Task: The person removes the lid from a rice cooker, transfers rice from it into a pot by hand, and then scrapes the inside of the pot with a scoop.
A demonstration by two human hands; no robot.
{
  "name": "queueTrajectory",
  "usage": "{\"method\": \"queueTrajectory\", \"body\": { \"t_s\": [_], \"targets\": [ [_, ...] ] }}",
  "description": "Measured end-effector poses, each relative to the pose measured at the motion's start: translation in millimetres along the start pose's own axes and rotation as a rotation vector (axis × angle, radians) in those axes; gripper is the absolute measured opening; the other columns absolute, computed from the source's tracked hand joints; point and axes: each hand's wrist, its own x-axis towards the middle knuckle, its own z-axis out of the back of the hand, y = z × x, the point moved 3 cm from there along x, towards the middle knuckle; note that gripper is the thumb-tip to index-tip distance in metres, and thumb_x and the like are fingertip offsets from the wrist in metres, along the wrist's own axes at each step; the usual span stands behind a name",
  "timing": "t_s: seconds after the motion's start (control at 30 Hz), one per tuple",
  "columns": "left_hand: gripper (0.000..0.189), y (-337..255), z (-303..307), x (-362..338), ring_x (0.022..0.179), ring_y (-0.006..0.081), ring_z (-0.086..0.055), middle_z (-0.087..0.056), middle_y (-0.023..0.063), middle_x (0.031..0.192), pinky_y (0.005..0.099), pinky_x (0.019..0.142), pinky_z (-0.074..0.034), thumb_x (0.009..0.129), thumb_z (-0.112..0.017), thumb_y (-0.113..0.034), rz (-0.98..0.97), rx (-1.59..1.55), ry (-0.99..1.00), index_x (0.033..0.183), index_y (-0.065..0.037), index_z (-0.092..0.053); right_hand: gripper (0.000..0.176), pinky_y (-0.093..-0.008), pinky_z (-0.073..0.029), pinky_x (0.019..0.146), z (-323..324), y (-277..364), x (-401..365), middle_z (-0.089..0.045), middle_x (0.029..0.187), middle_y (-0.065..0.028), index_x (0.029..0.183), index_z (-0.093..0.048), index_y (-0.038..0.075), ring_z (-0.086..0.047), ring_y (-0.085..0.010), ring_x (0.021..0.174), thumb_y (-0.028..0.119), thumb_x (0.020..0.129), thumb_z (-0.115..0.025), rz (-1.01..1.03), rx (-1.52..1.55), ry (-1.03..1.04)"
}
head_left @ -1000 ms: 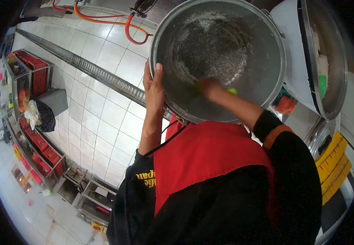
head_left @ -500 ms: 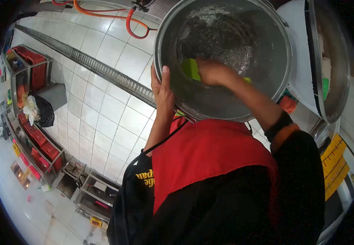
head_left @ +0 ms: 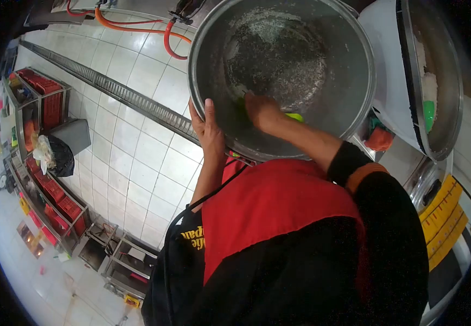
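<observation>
The right hand (head_left: 262, 112) is closed around a bright green scraper (head_left: 295, 117), the fingers bent and pointing down into a big metal pot (head_left: 349, 81). One green end shows beside the wrist side of the hand; a duller green part shows by the fingertips, blurred, so whether it touches the metal cannot be told. The pot wall curves around this hand, and a rough, dark and whitish patch (head_left: 279, 65) covers the bottom just beyond the knuckles.

The left hand (head_left: 211, 133) grips the pot's rim to the left of the right hand, thumb up along the edge and fingers mostly hidden behind the outer wall, so how far they curl cannot be told. Below both hands, the pot's near edge is close against the red apron (head_left: 279, 195). Well to the right of the right hand is another metal bowl (head_left: 452, 98).
</observation>
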Motion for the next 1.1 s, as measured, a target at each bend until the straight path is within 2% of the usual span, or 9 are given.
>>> {"method": "queueTrajectory", "body": {
  "t_s": [0.07, 0.2, 0.33, 0.4, 0.53, 0.73, 0.77, 0.87, 1.1],
  "targets": [
    [0.042, 3, 6, 4, 0.098, 0.0145, -0.051, -0.055, 0.0076, 0.11, 0.0269, 0.086, -0.04, 0.095, -0.051, -0.028, -0.011, 0.058, -0.017, 0.128, -0.004, -0.042, 0.031, -0.0471, -0.051, 0.075, -19, -23, 21, -0.062, 0.098, -0.0253, 0.112, -0.05, 0.001, -0.062, -0.04, 0.091, 0.011, 0.083, -0.048, -0.004, -0.08, -0.04],
    [0.042, -3, 3, 5, 0.098, 0.0146, -0.051, -0.055, 0.0076, 0.11, 0.0272, 0.086, -0.04, 0.095, -0.051, -0.028, -0.038, 0.081, -0.015, 0.127, -0.004, -0.042, 0.029, -0.0465, -0.051, 0.074, 42, -31, -3, -0.063, 0.099, -0.0231, 0.108, -0.054, 0.0, -0.062, -0.0371, 0.093, 0.011, 0.082, -0.048, 0.151, -0.098, 0.053],
    [0.043, -9, -1, 0, 0.099, 0.0147, -0.051, -0.055, 0.0079, 0.112, 0.0267, 0.087, -0.039, 0.094, -0.052, -0.029, 0.043, 0.06, -0.009, 0.128, -0.003, -0.042, 0.031, -0.0462, -0.05, 0.076, -12, -20, 9, -0.063, 0.099, -0.0222, 0.11, -0.055, 0.002, -0.062, -0.0352, 0.094, 0.013, 0.081, -0.051, 0.117, -0.066, -0.122],
    [0.044, -6, -2, 5, 0.099, 0.0148, -0.051, -0.055, 0.008, 0.112, 0.0267, 0.087, -0.039, 0.094, -0.052, -0.029, 0.029, 0.017, 0.0, 0.128, -0.003, -0.042, 0.03, -0.0461, -0.05, 0.076, -18, -24, 31, -0.063, 0.097, -0.0228, 0.11, -0.053, 0.001, -0.062, -0.0363, 0.092, 0.013, 0.082, -0.05, 0.03, -0.24, 0.096],
    [0.044, -1, 3, 4, 0.1, 0.0145, -0.05, -0.055, 0.0079, 0.113, 0.0259, 0.087, -0.039, 0.095, -0.051, -0.03, 0.007, 0.081, -0.027, 0.127, -0.003, -0.043, 0.04, -0.0448, -0.05, 0.079, 77, -7, -6, -0.062, 0.1, -0.0241, 0.116, -0.048, -0.001, -0.061, -0.0383, 0.094, 0.015, 0.08, -0.054, 0.16, -0.044, 0.19],
    [0.043, -4, 3, 9, 0.101, 0.0141, -0.05, -0.055, 0.0082, 0.114, 0.0261, 0.088, -0.04, 0.094, -0.051, -0.028, 0.016, 0.121, 0.025, 0.128, -0.003, -0.042, 0.046, -0.0442, -0.048, 0.08, 1, -19, 46, -0.06, 0.105, -0.0261, 0.12, -0.047, 0.0, -0.06, -0.038, 0.096, 0.014, 0.078, -0.059, 0.018, -0.032, -0.042],
    [0.043, -7, 0, 3, 0.101, 0.014, -0.05, -0.055, 0.0082, 0.113, 0.0261, 0.088, -0.04, 0.094, -0.051, -0.027, 0.021, 0.094, 0.012, 0.128, -0.003, -0.041, 0.045, -0.044, -0.046, 0.085, -1, -25, 55, -0.058, 0.11, -0.0258, 0.119, -0.046, -0.003, -0.059, -0.0386, 0.1, 0.015, 0.079, -0.058, 0.244, -0.01, 0.169],
    [0.043, -9, -3, 2, 0.101, 0.0139, -0.05, -0.055, 0.0082, 0.113, 0.0263, 0.088, -0.04, 0.095, -0.051, -0.026, 0.013, 0.084, 0.004, 0.129, -0.003, -0.041, 0.045, -0.0438, -0.046, 0.085, 77, 11, -9, -0.058, 0.111, -0.0258, 0.12, -0.046, -0.003, -0.058, -0.0383, 0.102, 0.015, 0.08, -0.057, 0.059, 0.201, 0.11],
    [0.043, -3, -1, 0, 0.1, 0.0141, -0.051, -0.055, 0.0089, 0.113, 0.0266, 0.087, -0.041, 0.095, -0.049, -0.028, 0.019, 0.028, 0.02, 0.13, -0.004, -0.04, 0.043, -0.0442, -0.047, 0.083, 36, -7, 26, -0.059, 0.107, -0.0276, 0.122, -0.044, -0.002, -0.058, -0.04, 0.1, 0.015, 0.082, -0.054, -0.05, 0.203, -0.138]
  ]
}}
